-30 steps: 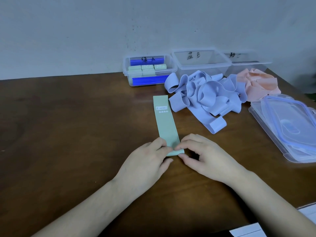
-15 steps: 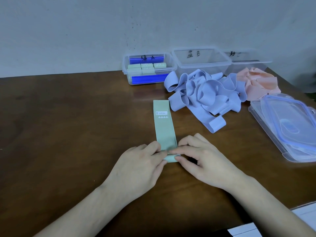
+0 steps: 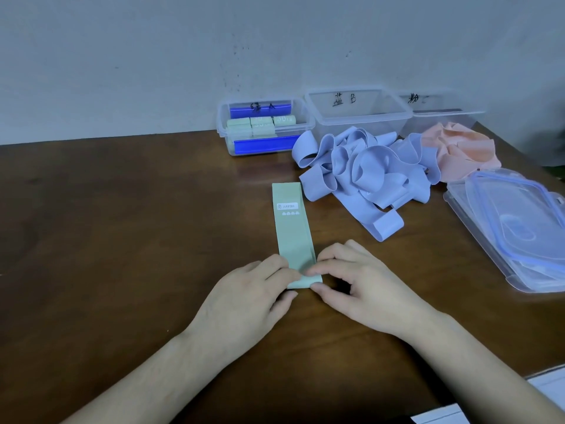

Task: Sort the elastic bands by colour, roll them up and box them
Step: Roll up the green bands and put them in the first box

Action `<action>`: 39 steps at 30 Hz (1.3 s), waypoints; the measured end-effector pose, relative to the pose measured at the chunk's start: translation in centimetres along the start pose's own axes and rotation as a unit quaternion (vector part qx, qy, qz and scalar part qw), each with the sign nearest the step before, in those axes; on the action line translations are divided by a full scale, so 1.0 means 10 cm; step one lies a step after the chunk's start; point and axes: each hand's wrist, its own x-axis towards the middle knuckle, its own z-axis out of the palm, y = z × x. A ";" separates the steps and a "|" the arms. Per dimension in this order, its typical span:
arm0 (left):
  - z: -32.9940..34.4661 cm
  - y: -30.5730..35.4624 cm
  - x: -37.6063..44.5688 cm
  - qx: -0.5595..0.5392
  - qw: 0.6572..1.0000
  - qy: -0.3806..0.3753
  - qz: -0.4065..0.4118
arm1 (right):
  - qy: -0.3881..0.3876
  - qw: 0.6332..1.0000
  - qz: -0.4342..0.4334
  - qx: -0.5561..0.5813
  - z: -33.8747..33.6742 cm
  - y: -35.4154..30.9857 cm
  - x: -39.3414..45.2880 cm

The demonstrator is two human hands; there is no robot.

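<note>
A flat green elastic band (image 3: 292, 228) lies lengthwise on the brown table (image 3: 122, 240), its near end folded into a small roll. My left hand (image 3: 244, 298) pinches that rolled end from the left and my right hand (image 3: 360, 289) pinches it from the right. A pile of loose purple bands (image 3: 367, 172) lies to the right behind the green one, and a heap of pink bands (image 3: 458, 151) further right. The left clear box (image 3: 263, 130) by the wall holds several rolled green bands.
Two more clear labelled boxes stand against the wall: the middle box (image 3: 357, 114) and the right box (image 3: 440, 108). Clear lids with blue seals (image 3: 516, 228) are stacked at the table's right edge. White paper (image 3: 547, 384) shows at the bottom right.
Both hands have turned the band's near end over into a thicker fold. The flat part of the band is a little shorter.
</note>
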 end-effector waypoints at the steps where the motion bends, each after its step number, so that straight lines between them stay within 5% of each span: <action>1: 0.02 -0.02 0.00 -0.002 1.000 0.002 -0.001 | 0.004 1.000 0.001 -0.002 0.01 0.00 0.00; 8: 0.02 -0.05 0.04 -0.025 0.999 0.007 -0.034 | 0.007 1.000 -0.002 -0.008 0.01 0.02 0.01; 17: 0.02 -0.08 0.13 0.019 0.998 0.045 0.027 | -0.001 1.000 0.013 -0.018 0.00 0.07 0.14; 39: 0.07 -0.21 0.28 -0.016 0.996 0.019 -0.085 | -0.028 0.999 -0.003 -0.020 -0.07 0.17 0.44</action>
